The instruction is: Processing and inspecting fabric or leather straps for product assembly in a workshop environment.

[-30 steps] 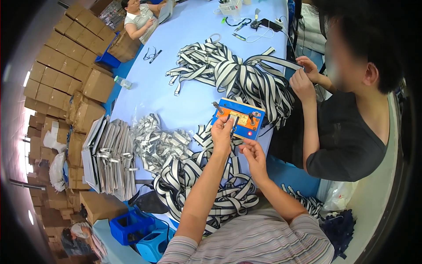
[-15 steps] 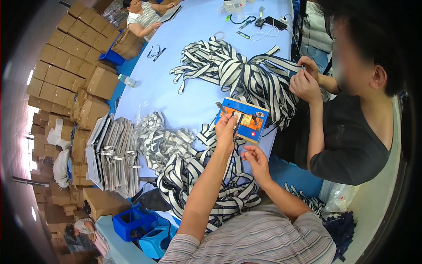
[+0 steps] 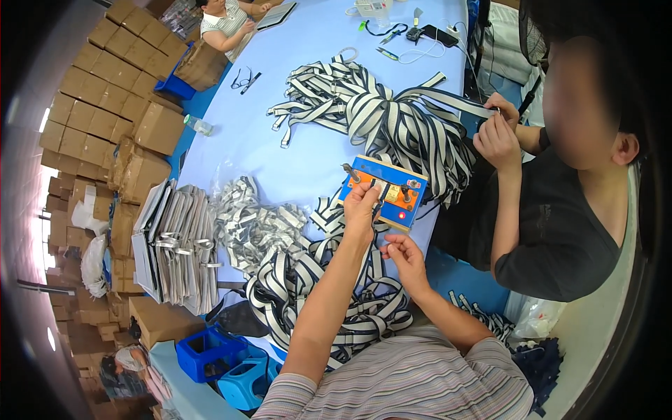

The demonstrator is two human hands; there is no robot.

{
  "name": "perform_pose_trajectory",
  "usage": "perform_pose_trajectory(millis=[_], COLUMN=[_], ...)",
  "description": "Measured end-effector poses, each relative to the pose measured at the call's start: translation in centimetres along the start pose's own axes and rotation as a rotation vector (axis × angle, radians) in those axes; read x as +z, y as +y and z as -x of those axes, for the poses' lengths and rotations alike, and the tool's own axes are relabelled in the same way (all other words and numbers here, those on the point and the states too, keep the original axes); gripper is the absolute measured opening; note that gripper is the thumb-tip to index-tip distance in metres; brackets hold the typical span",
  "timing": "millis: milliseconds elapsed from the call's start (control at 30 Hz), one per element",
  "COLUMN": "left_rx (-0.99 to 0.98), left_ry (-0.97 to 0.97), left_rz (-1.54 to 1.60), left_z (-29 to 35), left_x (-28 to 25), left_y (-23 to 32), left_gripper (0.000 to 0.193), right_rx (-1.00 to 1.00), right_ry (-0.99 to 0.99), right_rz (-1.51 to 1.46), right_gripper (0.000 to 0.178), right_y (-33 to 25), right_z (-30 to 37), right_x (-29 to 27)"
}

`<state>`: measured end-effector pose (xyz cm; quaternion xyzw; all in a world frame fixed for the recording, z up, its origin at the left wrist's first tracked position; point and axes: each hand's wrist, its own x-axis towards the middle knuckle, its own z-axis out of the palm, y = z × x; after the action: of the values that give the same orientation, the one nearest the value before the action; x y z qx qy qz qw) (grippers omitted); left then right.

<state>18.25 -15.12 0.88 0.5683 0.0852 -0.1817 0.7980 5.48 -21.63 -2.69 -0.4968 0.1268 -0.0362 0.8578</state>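
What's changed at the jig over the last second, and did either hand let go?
Little changed. The left hand stays on the blue and orange jig board, pressing the striped strap; the right hand still pinches the strap below it. Neither let go. The view shifted slightly; the co-worker's hands remain on their strap.

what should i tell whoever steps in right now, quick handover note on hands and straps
Left hand rests on the blue and orange jig board, fingers pressing a striped strap onto it.
Right hand pinches the same strap just below the board.
Loose strap pile lies under the forearms; a bigger heap sits further up the blue table.
Stack of bundled pieces with metal rings lies at the left edge.
Done: cannot tell a count. Left: both piles look large.
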Motion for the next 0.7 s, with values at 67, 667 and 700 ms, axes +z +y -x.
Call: perform_pose_trajectory(millis=[67,667,700], left_rx=[-0.006,-0.068,-0.073], left_ry=[0.006,0.036,0.044], left_rz=[-0.013,-0.035,-0.039], left_z=[-0.18,-0.21,-0.18], left_x=[0.14,0.45,0.50], left_y=[0.14,0.28,0.29], left_gripper=[0.009,0.010,0.010], right_rx=[0.016,0.026,0.026], right_ry=[0.000,-0.015,-0.015], right_rz=[0.014,0.026,0.026], right_gripper=[0.021,0.020,0.020], right_y=[-0.23,0.40,0.44], right_z=[0.04,0.37,0.37], right_x=[0.11,0.14,0.10])
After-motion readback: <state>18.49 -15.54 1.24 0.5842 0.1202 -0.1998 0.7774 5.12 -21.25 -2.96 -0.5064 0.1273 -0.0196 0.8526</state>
